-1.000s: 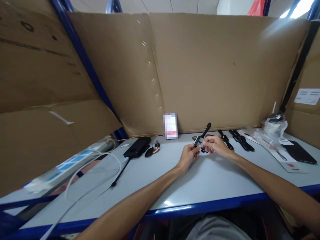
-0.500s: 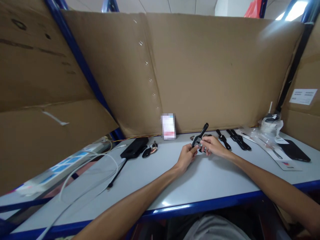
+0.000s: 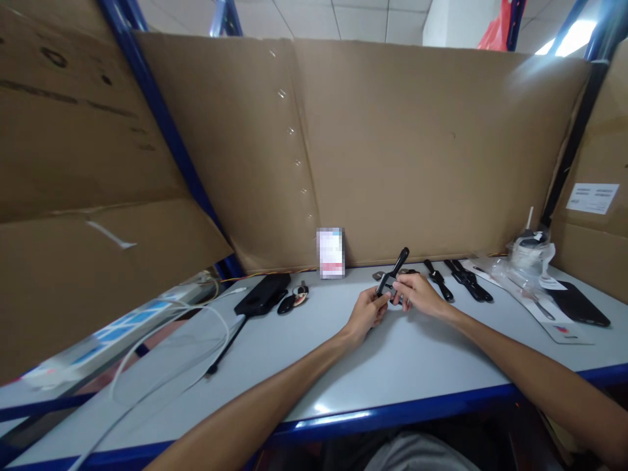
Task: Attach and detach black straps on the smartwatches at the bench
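Observation:
Above the middle of the table, both hands meet on a black-handled tool with a grey flat piece at its lower end. The handle points up and away, tilted to the right. My left hand is closed round the tool's lower end from the left. From the right, the fingers of my right hand pinch the grey piece. Fingers partly cover the lower end, so its exact shape is hidden. Just right of my hands lie similar black tools, a single one and a cluster.
At left are a black power bank-like box, keys, white cables and a power strip. A blurred upright card or screen leans on the cardboard wall. Plastic packaging and a black phone lie right.
My head view has tilted up slightly. Both hands stay on the tool in nearly the same place, with only small finger shifts around the grey piece.

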The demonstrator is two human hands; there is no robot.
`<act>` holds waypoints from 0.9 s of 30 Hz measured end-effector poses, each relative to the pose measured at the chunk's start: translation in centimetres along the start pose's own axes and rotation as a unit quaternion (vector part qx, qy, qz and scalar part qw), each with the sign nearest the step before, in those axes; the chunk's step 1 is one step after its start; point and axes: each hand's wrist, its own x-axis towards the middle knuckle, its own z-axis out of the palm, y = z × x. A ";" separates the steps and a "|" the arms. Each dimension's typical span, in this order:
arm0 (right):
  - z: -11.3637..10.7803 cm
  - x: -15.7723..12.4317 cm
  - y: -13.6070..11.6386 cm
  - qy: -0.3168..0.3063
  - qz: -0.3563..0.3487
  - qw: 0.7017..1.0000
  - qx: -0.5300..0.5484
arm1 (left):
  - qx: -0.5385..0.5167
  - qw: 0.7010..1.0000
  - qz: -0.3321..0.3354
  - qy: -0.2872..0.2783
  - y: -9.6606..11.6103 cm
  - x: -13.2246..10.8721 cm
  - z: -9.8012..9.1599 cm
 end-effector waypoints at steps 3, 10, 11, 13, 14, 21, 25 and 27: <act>0.0 0.1 0.1 0.004 -0.002 1.000 0.002 | 0.000 1.000 -0.003 -0.002 0.1 -0.1 0.0; -0.2 0.0 0.1 -0.002 -0.021 1.000 0.009 | -0.003 1.000 0.004 -0.014 0.0 0.1 -0.1; -0.2 0.0 0.0 -0.001 -0.023 1.000 0.010 | -0.001 1.000 0.006 -0.016 0.0 0.1 -0.2; -0.1 0.0 -0.2 0.001 -0.027 1.000 0.011 | 0.014 1.000 0.021 -0.016 0.1 0.3 -0.2; 0.0 0.0 -0.3 0.002 -0.029 1.000 0.012 | 0.025 0.999 0.031 -0.013 0.1 0.4 -0.3; -2.4 1.2 -0.4 0.120 -0.003 0.993 0.015 | -0.031 0.992 0.078 0.091 1.8 1.5 -2.1; -3.9 0.8 0.1 0.176 -0.035 0.964 -0.195 | -0.095 0.977 0.075 0.176 2.3 1.9 -4.0; -3.6 0.3 -0.1 0.150 -0.038 0.938 -0.312 | -0.123 0.969 0.049 0.207 2.2 2.1 -4.4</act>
